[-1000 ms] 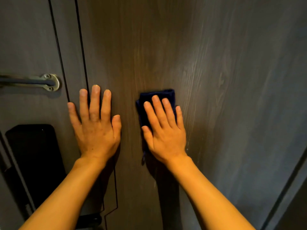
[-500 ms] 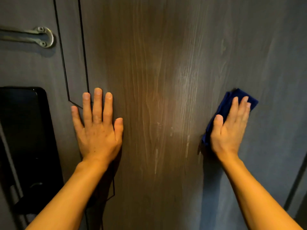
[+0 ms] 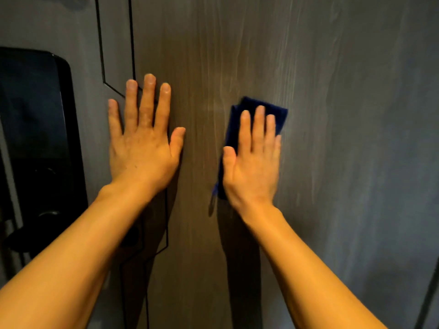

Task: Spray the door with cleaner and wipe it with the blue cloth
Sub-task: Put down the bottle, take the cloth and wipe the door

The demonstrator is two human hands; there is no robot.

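The grey-brown wood-grain door [image 3: 344,96] fills the view. My right hand [image 3: 253,162] lies flat on the folded blue cloth [image 3: 279,115] and presses it against the door near the middle. The cloth's top edge and left side stick out from under the fingers and palm. My left hand [image 3: 142,143] rests flat on the door to the left, fingers spread, holding nothing. Faint pale streaks show on the door above and right of the cloth. No spray bottle is in view.
A black lock panel [image 3: 35,138] with a dark knob [image 3: 45,216] below it sits on the door's left side. Thin black inlay lines [image 3: 131,43] run down the door past my left hand. A dark edge [image 3: 427,298] shows at the bottom right.
My right hand slid the blue cloth from the right side of the door back toward the middle. The view dropped lower, so the metal handle at the top left has left the frame.
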